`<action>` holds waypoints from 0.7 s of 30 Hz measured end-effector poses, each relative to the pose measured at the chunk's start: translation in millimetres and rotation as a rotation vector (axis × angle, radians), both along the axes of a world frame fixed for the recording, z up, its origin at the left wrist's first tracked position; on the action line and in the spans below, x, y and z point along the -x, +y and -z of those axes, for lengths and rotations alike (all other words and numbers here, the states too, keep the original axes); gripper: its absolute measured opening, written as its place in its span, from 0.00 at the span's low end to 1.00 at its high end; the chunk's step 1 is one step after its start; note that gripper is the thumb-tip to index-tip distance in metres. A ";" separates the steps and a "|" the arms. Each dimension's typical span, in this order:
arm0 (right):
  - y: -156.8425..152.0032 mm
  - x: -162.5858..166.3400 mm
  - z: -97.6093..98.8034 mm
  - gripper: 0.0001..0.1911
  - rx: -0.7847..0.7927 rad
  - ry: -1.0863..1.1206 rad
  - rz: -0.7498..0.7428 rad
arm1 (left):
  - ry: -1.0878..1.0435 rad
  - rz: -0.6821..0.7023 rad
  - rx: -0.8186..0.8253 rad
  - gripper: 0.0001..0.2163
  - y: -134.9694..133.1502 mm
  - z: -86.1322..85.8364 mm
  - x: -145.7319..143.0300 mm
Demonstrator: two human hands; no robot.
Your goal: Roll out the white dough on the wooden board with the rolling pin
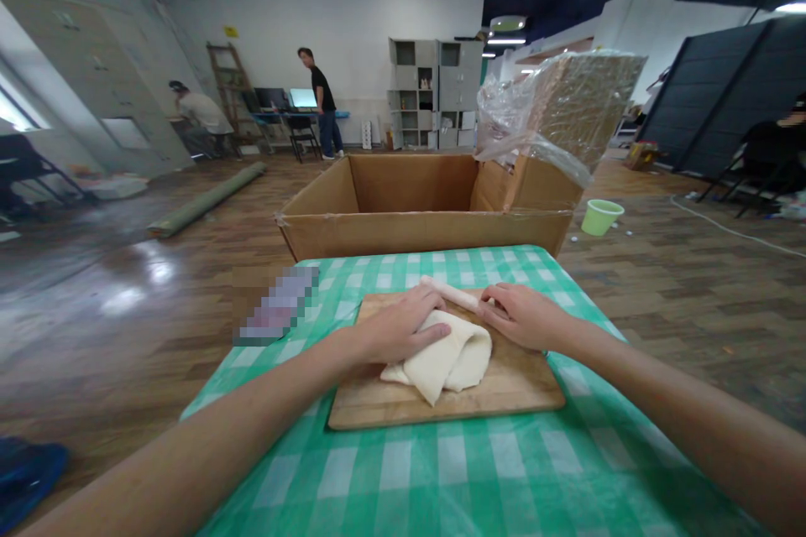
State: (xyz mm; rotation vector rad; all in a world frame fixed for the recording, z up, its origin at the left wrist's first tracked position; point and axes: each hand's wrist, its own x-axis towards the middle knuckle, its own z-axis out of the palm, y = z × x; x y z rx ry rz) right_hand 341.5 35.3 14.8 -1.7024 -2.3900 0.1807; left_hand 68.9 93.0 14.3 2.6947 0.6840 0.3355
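A folded sheet of pale dough [448, 359] lies on a wooden board [504, 394] on a table with a green checked cloth [441, 478]. My left hand [396, 325] lies flat on the dough's left side, fingers stretched out. My right hand [525, 315] rests at the dough's far right edge, fingers curled toward a pale rolling pin [448, 291] that lies along the board's far edge. Whether the right fingers grip the pin is unclear.
A large open cardboard box [428, 205] stands just beyond the table, with a plastic-wrapped block [567, 105] at its right corner. A green cup [601, 216] and a rolled mat [207, 200] lie on the wooden floor. People are working at the back wall.
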 end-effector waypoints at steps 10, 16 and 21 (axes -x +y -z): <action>6.5 7.8 3.6 0.15 0.019 -0.021 0.149 | -0.069 -0.258 0.060 0.12 -13.7 17.3 6.2; 2.0 20.0 -2.0 0.17 0.000 0.361 0.238 | -0.081 -0.361 -0.105 0.17 -5.8 26.3 -15.8; 3.3 30.4 1.0 0.16 0.051 0.307 -0.013 | 0.002 -0.306 -0.318 0.24 -33.3 33.0 -4.9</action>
